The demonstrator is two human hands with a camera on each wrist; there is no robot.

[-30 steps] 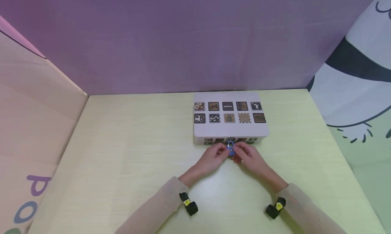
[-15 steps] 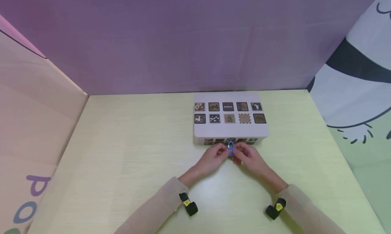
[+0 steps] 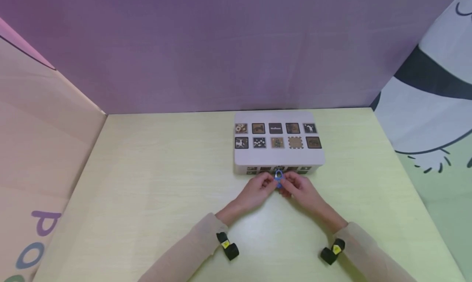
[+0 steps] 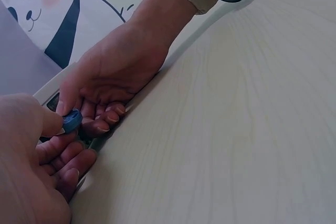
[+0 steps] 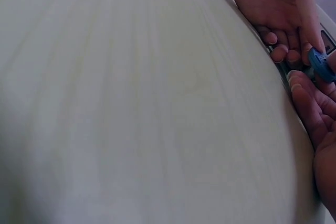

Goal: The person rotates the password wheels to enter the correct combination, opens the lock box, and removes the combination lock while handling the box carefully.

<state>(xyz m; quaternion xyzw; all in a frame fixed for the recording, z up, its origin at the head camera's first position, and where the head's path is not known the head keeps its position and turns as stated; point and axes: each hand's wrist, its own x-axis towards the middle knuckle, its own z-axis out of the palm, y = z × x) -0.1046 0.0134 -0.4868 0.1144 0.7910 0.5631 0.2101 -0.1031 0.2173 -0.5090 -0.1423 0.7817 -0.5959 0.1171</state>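
Note:
A small blue padlock (image 3: 279, 179) sits between both hands at the middle of the box's front side, its shackle pointing toward the box. From the left, my left hand (image 3: 255, 193) pinches the lock's body between thumb and fingers. My right hand (image 3: 303, 190) pinches it from the other side. Behind them stands the white box (image 3: 280, 156), lid down, with rows of small square pictures on top and front. In the left wrist view the blue lock body (image 4: 72, 121) shows between the two thumbs. The right wrist view has the padlock (image 5: 321, 65) at its right edge.
The box rests on a pale wood-grain table (image 3: 166, 171), near a purple backdrop (image 3: 206, 53). A panel with a cartoon drawing (image 3: 435, 85) rises on the right, a pale panel with letters (image 3: 37, 130) on the left.
Both hands stay in place on the padlock, which tilts very slightly between the frames. The box has not moved.

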